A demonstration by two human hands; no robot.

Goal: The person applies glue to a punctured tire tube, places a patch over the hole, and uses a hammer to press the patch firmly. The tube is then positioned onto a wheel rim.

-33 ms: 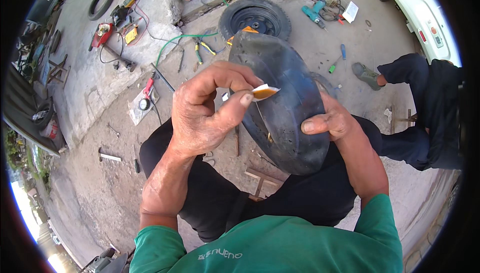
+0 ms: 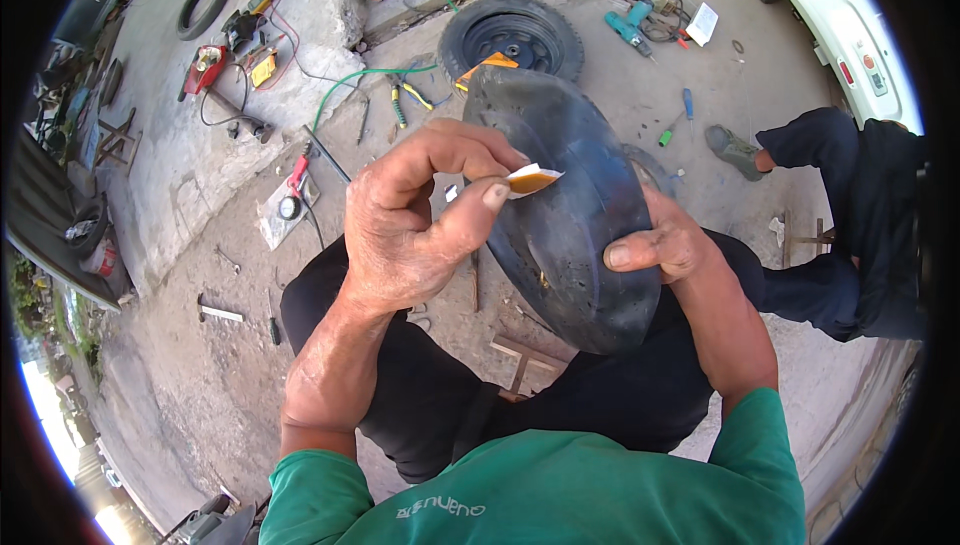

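Note:
My left hand (image 2: pixel 405 220) pinches a small orange-and-white patch (image 2: pixel 533 181) between thumb and forefinger, in front of a black rubber tyre (image 2: pixel 575 215). Whether the patch touches the rubber I cannot tell. The tyre is tilted above my lap, its broad dark face turned up, with small pale flecks on it. My right hand (image 2: pixel 665 240) grips its right edge, the thumb on the face and the other fingers hidden behind it.
Beyond the tyre lies a wheel (image 2: pixel 510 40) on the concrete. A teal drill (image 2: pixel 630 25), screwdrivers (image 2: pixel 687 103), pliers (image 2: pixel 405 100), an air gauge (image 2: pixel 290 203) and a hammer (image 2: pixel 220 313) lie around. Another person's leg (image 2: pixel 830 145) and a white vehicle (image 2: pixel 850 35) are at right.
My left hand and the patch have shifted very slightly to the right. The tyre has tilted a little, its top edge lower. My right hand keeps its hold.

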